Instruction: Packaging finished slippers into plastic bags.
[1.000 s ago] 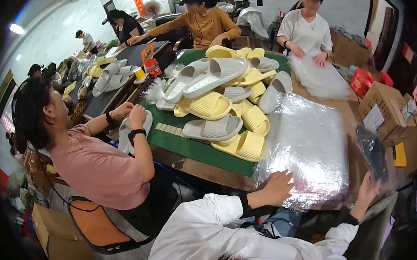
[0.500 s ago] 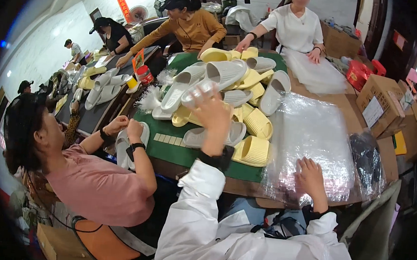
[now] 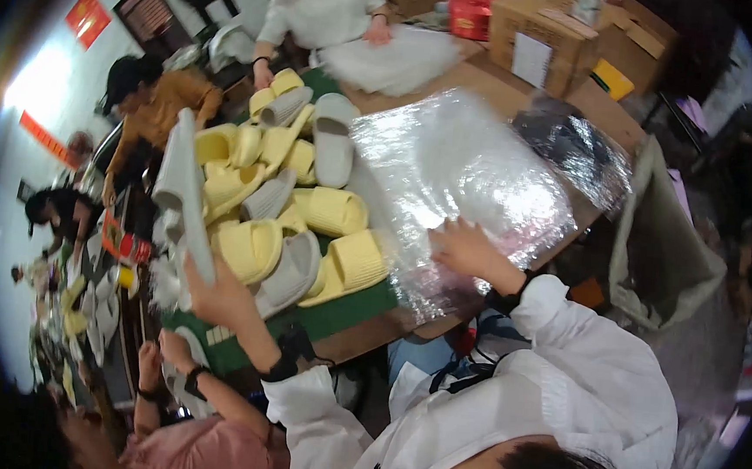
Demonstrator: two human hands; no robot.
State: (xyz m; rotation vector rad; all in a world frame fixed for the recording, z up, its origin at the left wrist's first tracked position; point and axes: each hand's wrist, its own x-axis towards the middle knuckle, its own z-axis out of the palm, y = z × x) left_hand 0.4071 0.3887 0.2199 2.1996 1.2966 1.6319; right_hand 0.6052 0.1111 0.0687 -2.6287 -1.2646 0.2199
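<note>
My left hand (image 3: 222, 295) is closed on a light grey slipper (image 3: 183, 190), which stands raised on edge at the left of the slipper pile. Beside it lie yellow slippers (image 3: 249, 247) and other grey slippers (image 3: 290, 274), heaped on a green mat (image 3: 362, 308). My right hand (image 3: 467, 248) rests with fingers apart on a stack of clear plastic bags (image 3: 459, 162) to the right of the heap. Its fingertips touch the shiny upper film.
Across the table, a person in white has one hand by the pile and one on more clear bags (image 3: 397, 60). A co-worker in pink (image 3: 205, 436) sits at my left. Cardboard boxes (image 3: 538, 37) and dark plastic-wrapped goods (image 3: 565, 143) stand right. A grey-green cloth bin (image 3: 663, 246) hangs nearby.
The view has turned right and tilted. My left hand, empty and blurred over the pile before, now grips a grey slipper lifted on edge. My right hand stays on the plastic bags.
</note>
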